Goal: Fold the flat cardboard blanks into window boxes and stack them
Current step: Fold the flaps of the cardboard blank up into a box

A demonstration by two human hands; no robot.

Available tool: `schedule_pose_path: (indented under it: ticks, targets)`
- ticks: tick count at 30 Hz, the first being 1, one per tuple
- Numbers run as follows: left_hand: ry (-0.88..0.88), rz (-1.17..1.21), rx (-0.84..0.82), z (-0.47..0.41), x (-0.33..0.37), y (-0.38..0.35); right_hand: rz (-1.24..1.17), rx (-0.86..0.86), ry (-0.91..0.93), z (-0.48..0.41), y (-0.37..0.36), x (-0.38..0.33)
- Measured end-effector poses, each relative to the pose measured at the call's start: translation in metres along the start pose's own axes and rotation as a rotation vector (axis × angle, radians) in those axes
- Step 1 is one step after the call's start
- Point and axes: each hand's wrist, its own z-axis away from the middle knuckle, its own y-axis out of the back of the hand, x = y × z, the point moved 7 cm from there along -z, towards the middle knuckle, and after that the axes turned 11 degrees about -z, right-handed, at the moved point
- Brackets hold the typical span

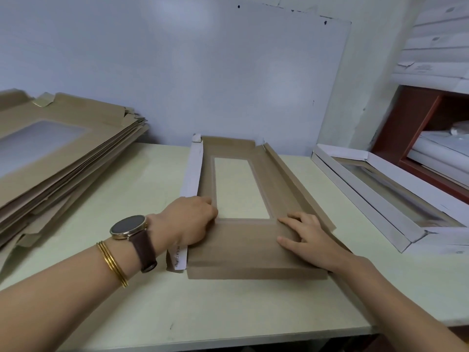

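Note:
A brown cardboard window blank lies in the middle of the pale table, its clear window facing up. Its left side flap stands folded up and shows a white underside; the right flap is partly raised. My left hand sits on the blank's left edge beside the standing flap, fingers curled down onto the card. My right hand presses flat on the blank's near right part, fingers spread. A stack of flat blanks lies at the left. A folded window box rests at the right.
A large white sheet leans on the wall behind the table. At the right stand a red-brown shelf and white cartons. The table's front edge runs close below my arms.

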Motion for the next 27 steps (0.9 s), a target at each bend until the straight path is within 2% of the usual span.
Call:
schedule_pose_path:
  ticks: [4, 8, 12, 16, 18, 21, 27]
  targets:
    - [0.018, -0.121, 0.02, 0.01, -0.012, 0.006, 0.023, 0.046, 0.088, 0.003, 0.006, -0.006]
    - [-0.125, -0.228, 0.11, 0.022, -0.011, 0.012, 0.038, 0.079, 0.196, 0.009, 0.016, -0.012]
    - [-0.171, 0.026, 0.018, 0.036, -0.019, -0.002, -0.067, 0.048, 0.199, 0.016, 0.024, -0.007]
    - [-0.051, 0.379, -0.114, 0.044, -0.029, -0.01, -0.269, -0.064, 0.076, 0.022, 0.028, 0.009]
    - [-0.049, 0.45, -0.192, 0.048, -0.025, -0.012, -0.352, -0.154, 0.001, 0.026, 0.027, 0.015]
    - [-0.08, 0.53, -0.304, 0.055, -0.016, -0.011, -0.339, -0.226, -0.036, 0.029, 0.027, 0.019]
    - [-0.08, 0.603, -0.34, 0.049, -0.01, -0.012, -0.271, -0.209, -0.047, 0.021, 0.025, 0.019]
